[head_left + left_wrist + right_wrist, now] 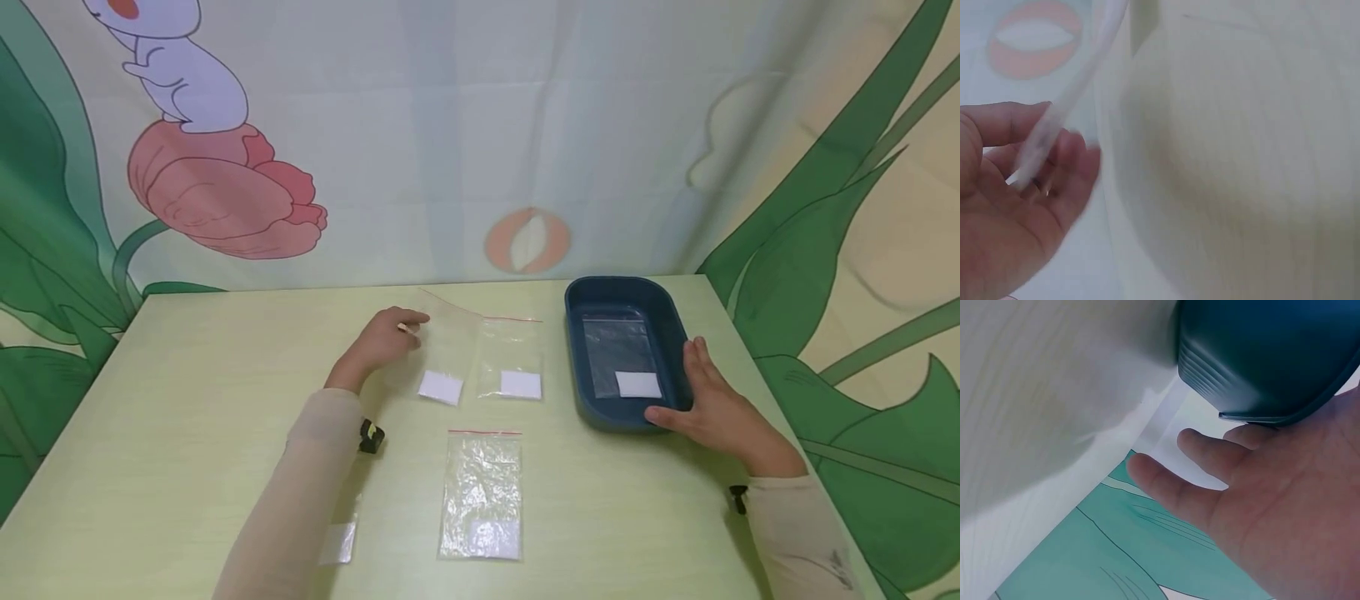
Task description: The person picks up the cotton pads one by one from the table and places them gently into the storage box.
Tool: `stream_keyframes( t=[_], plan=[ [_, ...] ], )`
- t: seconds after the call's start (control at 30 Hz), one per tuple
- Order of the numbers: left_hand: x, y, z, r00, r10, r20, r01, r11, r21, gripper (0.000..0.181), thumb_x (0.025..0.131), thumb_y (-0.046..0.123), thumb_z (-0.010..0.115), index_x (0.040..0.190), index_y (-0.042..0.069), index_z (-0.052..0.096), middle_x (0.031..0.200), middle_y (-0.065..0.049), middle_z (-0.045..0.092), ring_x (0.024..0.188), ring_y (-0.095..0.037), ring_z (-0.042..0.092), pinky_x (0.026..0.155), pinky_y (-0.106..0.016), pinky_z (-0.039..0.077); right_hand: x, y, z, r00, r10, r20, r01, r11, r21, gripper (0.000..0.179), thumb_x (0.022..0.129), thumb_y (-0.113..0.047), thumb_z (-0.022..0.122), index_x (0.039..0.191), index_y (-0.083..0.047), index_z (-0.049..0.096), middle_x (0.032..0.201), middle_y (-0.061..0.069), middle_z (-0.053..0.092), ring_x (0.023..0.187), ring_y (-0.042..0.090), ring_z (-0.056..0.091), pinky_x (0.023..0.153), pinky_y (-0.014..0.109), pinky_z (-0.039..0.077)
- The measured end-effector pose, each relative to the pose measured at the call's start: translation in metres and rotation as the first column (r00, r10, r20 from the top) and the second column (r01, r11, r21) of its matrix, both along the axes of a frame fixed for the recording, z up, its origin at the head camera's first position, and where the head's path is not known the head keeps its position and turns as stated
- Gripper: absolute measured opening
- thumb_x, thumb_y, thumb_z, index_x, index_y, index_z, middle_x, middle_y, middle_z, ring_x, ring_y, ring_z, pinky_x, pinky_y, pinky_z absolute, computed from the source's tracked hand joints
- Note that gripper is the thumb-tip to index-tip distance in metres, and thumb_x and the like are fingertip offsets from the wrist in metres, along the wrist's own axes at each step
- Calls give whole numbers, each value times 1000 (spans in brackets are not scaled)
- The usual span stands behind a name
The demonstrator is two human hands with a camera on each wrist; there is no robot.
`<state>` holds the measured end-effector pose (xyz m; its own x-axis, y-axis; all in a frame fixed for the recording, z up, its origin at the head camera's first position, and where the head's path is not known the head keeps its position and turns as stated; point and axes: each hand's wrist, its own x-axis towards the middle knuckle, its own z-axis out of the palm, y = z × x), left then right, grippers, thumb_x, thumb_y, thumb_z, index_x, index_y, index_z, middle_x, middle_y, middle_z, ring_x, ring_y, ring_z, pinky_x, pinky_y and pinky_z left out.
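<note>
My left hand (pixel 386 335) pinches the left edge of a clear zip-lock bag (pixel 452 346) with a white label in its lower part. In the left wrist view, the bag (pixel 1044 140) shows as a thin pale strip between thumb and fingers. My right hand (pixel 716 408) rests against the right side of a dark blue tray (pixel 581 400), thumb at the near rim and fingers straight along the outer wall. Inside the tray lies another zip-lock bag (pixel 611 350) with a white label.
Right beside the held bag is another zip-lock bag (pixel 510 354). A further bag (pixel 480 492) lies at the front middle of the table (pixel 202 400). One more bag (pixel 342 542) is partly hidden by the left sleeve. A printed curtain (pixel 420 150) hangs behind the table.
</note>
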<state>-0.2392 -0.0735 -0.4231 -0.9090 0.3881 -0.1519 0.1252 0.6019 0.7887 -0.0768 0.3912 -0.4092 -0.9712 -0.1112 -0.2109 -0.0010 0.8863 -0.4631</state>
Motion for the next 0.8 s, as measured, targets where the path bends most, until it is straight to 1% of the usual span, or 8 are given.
stream_keyframes(
  t=[0.1,0.2,0.27,0.33,0.47,0.6,0.67,0.8],
  plan=[
    [0,-2,0,1000,-16,13,15,998,57,56,89,-3,57,145,-3,52,142,-22,49,101,-28,58,89,-40,48,1,0,0,1000,4,2,-4,1000,-5,122,90,-60,67,157,1,-15,163,23,-21,142,60,13,104,73,25],
    [1,-3,1,998,-34,54,29,994,101,66,89,-4,56,153,0,41,155,-18,37,93,-25,58,86,-37,49,1,0,0,1000,6,3,-6,1000,-16,122,90,-59,68,157,1,-15,162,22,-23,142,60,13,105,72,25],
    [1,-3,1,996,-45,79,35,991,128,70,92,-5,55,157,2,32,160,-16,30,95,-24,59,86,-36,51,1,0,0,1000,6,1,-6,1000,-25,122,90,-58,68,157,1,-15,162,21,-24,142,59,12,105,72,25],
    [2,-3,3,993,-47,109,29,988,154,73,94,-6,55,160,6,26,161,-14,26,98,-27,61,87,-38,53,1,0,0,1000,7,1,-7,1000,-29,122,90,-58,68,157,1,-16,162,19,-25,142,59,12,105,71,25],
    [4,-5,5,989,-38,141,15,986,166,77,95,-7,55,162,10,21,162,-14,25,104,-32,63,90,-43,53,1,0,2,1000,7,7,-7,1000,-26,122,90,-59,68,157,0,-16,162,19,-26,142,60,13,105,71,26],
    [5,-6,8,989,-34,144,10,987,162,78,95,-5,54,163,12,20,162,-14,27,105,-35,66,95,-45,51,1,-1,4,1000,3,11,-2,1000,-27,122,90,-59,68,157,0,-16,162,20,-25,142,60,13,105,71,25],
    [6,-6,7,989,-35,146,7,982,188,76,96,-5,53,163,12,20,163,-13,28,110,-36,65,95,-45,51,1,-1,4,1000,1,13,-1,1000,-31,123,90,-59,68,157,0,-16,162,20,-26,142,59,12,106,71,25],
    [5,-7,4,985,-45,169,-4,960,279,74,96,-4,55,162,11,25,161,-16,30,117,-38,61,90,-43,54,1,-1,2,1000,-1,17,2,999,-41,123,90,-58,69,156,1,-16,162,20,-26,143,59,10,106,71,24]
  ],
)
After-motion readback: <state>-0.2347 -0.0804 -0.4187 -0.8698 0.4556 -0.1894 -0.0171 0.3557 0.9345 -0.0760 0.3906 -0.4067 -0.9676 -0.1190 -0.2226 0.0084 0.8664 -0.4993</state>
